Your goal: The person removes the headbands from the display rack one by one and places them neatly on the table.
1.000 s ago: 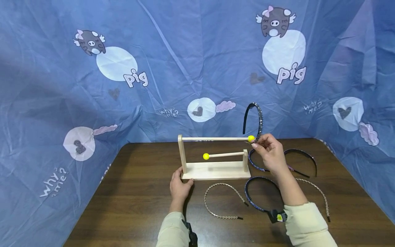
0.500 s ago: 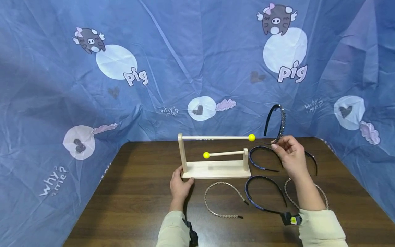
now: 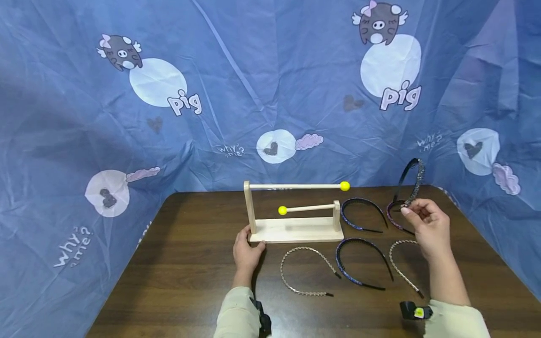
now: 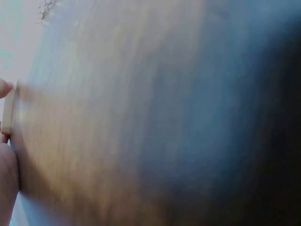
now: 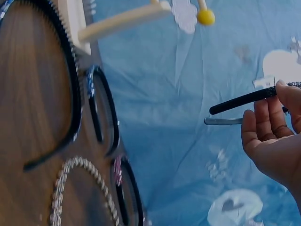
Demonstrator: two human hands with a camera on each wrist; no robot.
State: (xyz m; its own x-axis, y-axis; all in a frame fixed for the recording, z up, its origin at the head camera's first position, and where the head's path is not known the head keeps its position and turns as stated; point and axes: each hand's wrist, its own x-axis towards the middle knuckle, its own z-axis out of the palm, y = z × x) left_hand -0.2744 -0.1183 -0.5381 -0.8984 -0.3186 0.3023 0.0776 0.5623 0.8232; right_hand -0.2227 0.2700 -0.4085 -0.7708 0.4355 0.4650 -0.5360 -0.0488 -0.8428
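My right hand (image 3: 432, 230) pinches a black headband (image 3: 419, 178) with sparkling grey stones near one end, holding it raised above the table's right rear. In the right wrist view, thumb and fingertips grip this headband (image 5: 244, 101), its plain black ends pointing left. My left hand (image 3: 248, 253) grips the left end of a pale wooden stand (image 3: 297, 230), thumb at the front. The stand has two horizontal rods tipped with yellow balls, both bare. At the left wrist view's edge, part of the hand (image 4: 7, 169) shows against the stand's base (image 4: 9, 110); the rest lies out of frame.
Several headbands lie on the brown table (image 3: 177, 263): a blue one (image 3: 347, 222) right of the stand, another blue one (image 3: 338, 259) in front, two beige braided ones, left (image 3: 282, 268) and right (image 3: 391, 256), and a purple-pink one (image 3: 390, 216). A blue printed cloth (image 3: 236, 94) hangs behind.
My right hand has carried the black headband rightward and slightly down, away from the upper rod's yellow ball. The left hand stays on the stand.
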